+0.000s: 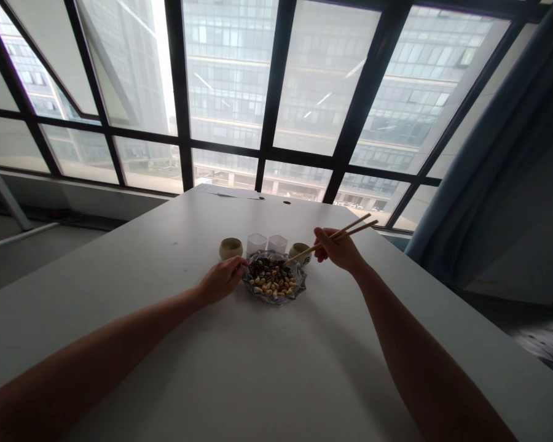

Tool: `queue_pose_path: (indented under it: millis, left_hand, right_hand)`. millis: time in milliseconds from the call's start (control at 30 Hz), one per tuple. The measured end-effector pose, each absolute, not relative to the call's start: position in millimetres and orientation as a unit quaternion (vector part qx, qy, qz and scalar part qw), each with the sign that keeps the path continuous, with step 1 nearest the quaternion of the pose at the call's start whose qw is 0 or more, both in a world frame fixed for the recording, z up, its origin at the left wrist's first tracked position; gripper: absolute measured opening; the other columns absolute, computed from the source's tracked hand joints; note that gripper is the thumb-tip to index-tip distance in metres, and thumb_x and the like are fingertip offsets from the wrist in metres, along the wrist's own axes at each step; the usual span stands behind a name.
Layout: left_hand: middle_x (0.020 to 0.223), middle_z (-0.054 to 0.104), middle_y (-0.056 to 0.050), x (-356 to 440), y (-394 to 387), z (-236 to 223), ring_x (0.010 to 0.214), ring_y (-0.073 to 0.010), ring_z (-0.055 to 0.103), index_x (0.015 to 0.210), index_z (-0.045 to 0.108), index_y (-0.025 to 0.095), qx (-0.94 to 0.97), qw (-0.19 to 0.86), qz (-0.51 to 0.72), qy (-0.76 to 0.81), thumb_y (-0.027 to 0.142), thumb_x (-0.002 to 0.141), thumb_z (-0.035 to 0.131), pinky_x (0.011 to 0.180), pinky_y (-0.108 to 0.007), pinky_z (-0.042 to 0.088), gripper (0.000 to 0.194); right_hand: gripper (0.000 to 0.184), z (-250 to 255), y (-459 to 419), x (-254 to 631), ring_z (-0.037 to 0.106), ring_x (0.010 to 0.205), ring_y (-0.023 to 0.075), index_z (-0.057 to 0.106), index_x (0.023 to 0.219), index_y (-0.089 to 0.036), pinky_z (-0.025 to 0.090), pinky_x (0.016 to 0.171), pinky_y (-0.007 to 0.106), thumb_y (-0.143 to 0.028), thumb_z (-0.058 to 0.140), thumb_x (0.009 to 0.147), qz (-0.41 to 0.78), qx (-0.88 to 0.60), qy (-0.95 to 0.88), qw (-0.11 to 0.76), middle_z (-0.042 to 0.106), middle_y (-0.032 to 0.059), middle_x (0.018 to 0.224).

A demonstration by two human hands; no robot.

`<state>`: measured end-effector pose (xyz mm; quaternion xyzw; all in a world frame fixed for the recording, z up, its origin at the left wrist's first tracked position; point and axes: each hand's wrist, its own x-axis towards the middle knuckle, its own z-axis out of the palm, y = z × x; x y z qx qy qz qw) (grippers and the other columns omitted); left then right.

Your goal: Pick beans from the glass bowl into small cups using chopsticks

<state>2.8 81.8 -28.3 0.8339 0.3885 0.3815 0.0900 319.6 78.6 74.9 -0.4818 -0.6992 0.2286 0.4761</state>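
Observation:
A scalloped clear glass bowl holds a mix of pale nuts and dark seeds. At its left rim is my left hand, fingers curled together with their tips on the glass edge. My right hand is raised to the right of the bowl and grips a pair of wooden chopsticks. Their tips reach down to the nuts and seeds near the back right of the bowl. Whether anything is pinched between the tips is too small to tell.
Behind the bowl stand two clear plastic cups, flanked by a left ceramic cup and a right ceramic cup with a dark mark. Paper lies at the far edge of the white table. Windows and a blue curtain stand beyond.

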Motion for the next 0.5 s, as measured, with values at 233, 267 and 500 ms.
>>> queue_pose_path:
  millis: [233,267,500]
  left_hand:
    - [0.074,0.065,-0.001,3.7,80.8,-26.2,0.060,-0.0145,0.057,0.102,0.062,0.019,0.835,0.085,0.384,0.384,0.030,0.097,0.040,0.061,-0.026,0.044,0.024]
    - [0.075,0.065,-0.002,3.8,80.9,-26.3,0.061,-0.0146,0.058,0.102,0.061,0.019,0.835,0.085,0.384,0.384,0.030,0.097,0.040,0.062,-0.026,0.044,0.024]
    - [0.079,0.067,-0.003,3.7,81.8,-28.3,0.067,-0.0162,0.061,0.102,0.061,0.019,0.836,0.090,0.381,0.384,0.032,0.098,0.040,0.065,-0.027,0.046,0.025]
  right_hand:
    - [0.063,61.4,83.2,315.9,0.057,0.040,0.0123,0.058,0.064,-0.017,0.043,0.039,0.020,-0.078,0.057,0.080,0.242,-0.476,-0.728,0.429,0.061,0.0024,0.048]
    - [0.063,61.1,83.2,316.2,0.057,0.040,0.0124,0.058,0.064,-0.017,0.043,0.038,0.021,-0.078,0.057,0.080,0.243,-0.476,-0.727,0.432,0.061,0.0022,0.047]
    - [0.062,64.1,86.7,321.3,0.056,0.037,0.0143,0.058,0.064,-0.018,0.044,0.035,0.023,-0.079,0.064,0.073,0.291,-0.468,-0.664,0.506,0.062,0.0031,0.047]
